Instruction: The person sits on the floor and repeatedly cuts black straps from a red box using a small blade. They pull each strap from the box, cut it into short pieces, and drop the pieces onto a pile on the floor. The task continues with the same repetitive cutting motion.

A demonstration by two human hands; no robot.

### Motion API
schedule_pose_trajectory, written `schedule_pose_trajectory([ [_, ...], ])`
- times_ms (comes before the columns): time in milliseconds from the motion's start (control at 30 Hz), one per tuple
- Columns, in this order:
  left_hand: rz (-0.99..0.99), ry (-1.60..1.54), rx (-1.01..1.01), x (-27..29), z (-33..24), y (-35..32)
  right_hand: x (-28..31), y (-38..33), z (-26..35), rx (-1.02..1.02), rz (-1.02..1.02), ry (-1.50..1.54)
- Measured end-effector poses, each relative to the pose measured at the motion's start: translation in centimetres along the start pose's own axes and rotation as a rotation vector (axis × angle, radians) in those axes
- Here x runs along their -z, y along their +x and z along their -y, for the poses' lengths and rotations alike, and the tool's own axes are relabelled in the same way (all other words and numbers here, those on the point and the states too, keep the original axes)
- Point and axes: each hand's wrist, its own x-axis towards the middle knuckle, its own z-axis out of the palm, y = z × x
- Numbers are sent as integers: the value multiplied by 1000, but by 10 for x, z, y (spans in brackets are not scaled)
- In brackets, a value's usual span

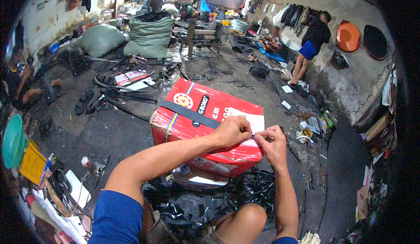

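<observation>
In front of me stands a red carton (183, 132) with yellow-and-blue bands, its surface glossy. Across its top lies a flat black strip (188, 113), which runs under my left hand. My left hand (235, 130) is closed in a pinch over the top, near a white paper patch (249, 117). Close beside it, my right hand (272, 144) pinches too, fingertips almost meeting the left ones. A dark bit in line with the strip shows between the fingers; the rest of that end is hidden. The carton sits above a can-like container (183, 170) lying below its near side.
Tangled black strips (258, 187) lie by my knees. Scraps and papers (78, 189) are at left, near a green basin (13, 141). Big stuffed sacks (148, 34) stand at the back. A person (313, 38) stands by the right wall; another sits nearby.
</observation>
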Motion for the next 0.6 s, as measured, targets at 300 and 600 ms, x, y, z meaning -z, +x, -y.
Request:
schedule_pose_trajectory([
  [300, 198, 159, 75, -2, -7, 33, -25, -2, -43, -336, -87, 442],
  [600, 77, -91, -20, -25, -17, 31, -24, -23, -75, -421, -84, 625],
])
